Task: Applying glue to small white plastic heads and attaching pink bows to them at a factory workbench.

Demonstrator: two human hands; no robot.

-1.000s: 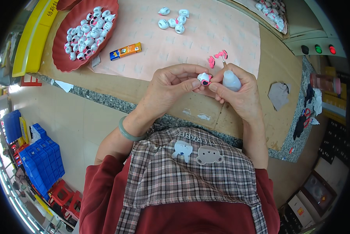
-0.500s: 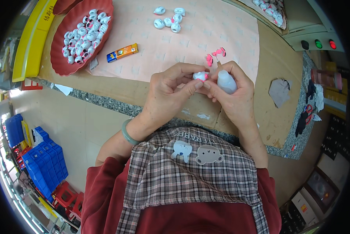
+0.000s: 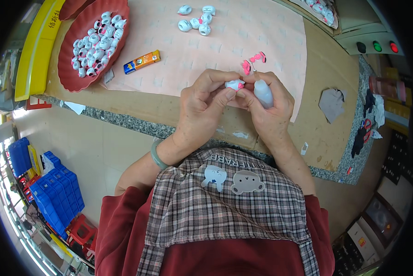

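Observation:
My left hand (image 3: 199, 103) pinches a small white bead-like toy part (image 3: 234, 84) with a pink patch between thumb and fingers. In my right hand (image 3: 273, 117) is a translucent squeeze bottle (image 3: 263, 94) with a thin nozzle pointing away from me; its contents are not visible. The right thumb and fingertips meet the toy part's right side. Just beyond the nozzle lie small bright pink pieces (image 3: 247, 67) on the pink sheet (image 3: 169, 69). Several similar white parts (image 3: 202, 22) sit in a loose group farther back.
A red scalloped bowl (image 3: 68, 76) of white parts stands at the left, beside a yellow bin (image 3: 38, 55). An orange-and-blue box (image 3: 142, 61) lies near it. On the right are a grey cloth scrap (image 3: 332, 105) and red-handled scissors (image 3: 367, 130). Blue crates (image 3: 57, 193) stand on the floor.
Both hands have shifted slightly, still together. The toy part is turned a little, with its pink patch now facing up more. The view has moved slightly.

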